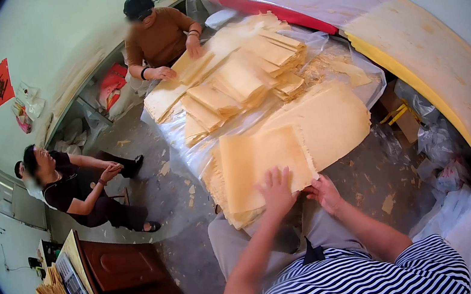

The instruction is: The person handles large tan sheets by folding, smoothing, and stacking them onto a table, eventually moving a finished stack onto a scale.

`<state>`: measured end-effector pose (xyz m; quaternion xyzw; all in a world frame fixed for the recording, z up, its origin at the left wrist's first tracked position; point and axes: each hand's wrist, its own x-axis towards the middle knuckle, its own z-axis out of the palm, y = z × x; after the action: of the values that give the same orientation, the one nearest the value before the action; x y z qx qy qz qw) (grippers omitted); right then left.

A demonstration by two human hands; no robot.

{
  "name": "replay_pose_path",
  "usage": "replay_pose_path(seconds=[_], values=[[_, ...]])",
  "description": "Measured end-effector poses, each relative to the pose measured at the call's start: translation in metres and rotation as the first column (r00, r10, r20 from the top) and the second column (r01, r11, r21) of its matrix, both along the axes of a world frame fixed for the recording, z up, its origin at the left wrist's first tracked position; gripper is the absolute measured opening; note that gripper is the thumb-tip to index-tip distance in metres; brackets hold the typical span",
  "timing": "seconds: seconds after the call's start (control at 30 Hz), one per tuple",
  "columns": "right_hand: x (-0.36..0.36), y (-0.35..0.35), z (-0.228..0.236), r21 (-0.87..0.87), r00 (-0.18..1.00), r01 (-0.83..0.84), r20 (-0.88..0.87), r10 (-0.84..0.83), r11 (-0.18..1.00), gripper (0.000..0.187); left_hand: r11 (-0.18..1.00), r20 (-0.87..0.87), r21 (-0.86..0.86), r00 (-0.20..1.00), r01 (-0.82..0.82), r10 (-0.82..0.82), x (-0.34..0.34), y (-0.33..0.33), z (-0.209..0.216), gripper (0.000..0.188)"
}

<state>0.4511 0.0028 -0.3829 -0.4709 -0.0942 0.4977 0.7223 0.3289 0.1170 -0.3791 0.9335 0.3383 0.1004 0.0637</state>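
In front of me a folded, thin tan sheet (258, 153) with a ragged right edge lies on top of a wide, round-edged stack of similar sheets (335, 123). My left hand (279, 192) rests flat on its near part, fingers spread. At the near right corner, the fingers of my right hand (323, 193) are closed on the sheet's edge. Behind it are several piles of folded tan sheets (240, 79) on clear plastic. Across the table, another person's hands (177, 64) touch a tan sheet.
The person opposite wears a brown top (161, 36). At the left sits a person in black (73, 183), another partly hidden behind. A dark red cabinet (125, 267) stands lower left. A yellow-edged bench (421, 83) curves along the right, with plastic bags (464, 228) below. Scraps litter the floor.
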Motion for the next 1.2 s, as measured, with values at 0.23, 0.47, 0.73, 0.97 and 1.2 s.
replay_pose_path(seconds=[0.23, 0.47, 0.73, 0.97, 1.2], values=[[-0.016, 0.03, -0.018, -0.182, 0.999, 0.042, 0.021, -0.039, 0.982, 0.025, 0.974, -0.015, -0.211, 0.996, 0.079, -0.084, -0.014, 0.044, 0.042, 0.073], [0.042, 0.083, 0.028, -0.226, 0.822, 0.242, 0.565, -0.076, 0.944, 0.021, 0.95, -0.08, -0.107, 0.955, -0.292, 0.285, -0.077, 0.104, -0.006, 0.065], [0.012, 0.119, 0.214, 0.246, -0.249, -0.4, 0.898, -0.363, 0.883, 0.034, 0.907, 0.664, -0.288, 0.619, -0.306, 0.42, -0.089, 0.141, 0.03, 0.08], [0.032, 0.052, 0.144, -0.009, -0.252, -0.539, 0.956, -0.152, 0.842, 0.029, 0.991, 0.717, -0.117, 0.685, -0.065, 0.13, -0.133, 0.116, 0.083, 0.039], [0.06, 0.053, 0.034, -0.45, 0.033, -0.328, 0.873, 0.486, 0.831, 0.012, 0.906, 0.371, -0.405, 0.928, 0.127, 0.035, -0.159, 0.078, -0.001, 0.026]])
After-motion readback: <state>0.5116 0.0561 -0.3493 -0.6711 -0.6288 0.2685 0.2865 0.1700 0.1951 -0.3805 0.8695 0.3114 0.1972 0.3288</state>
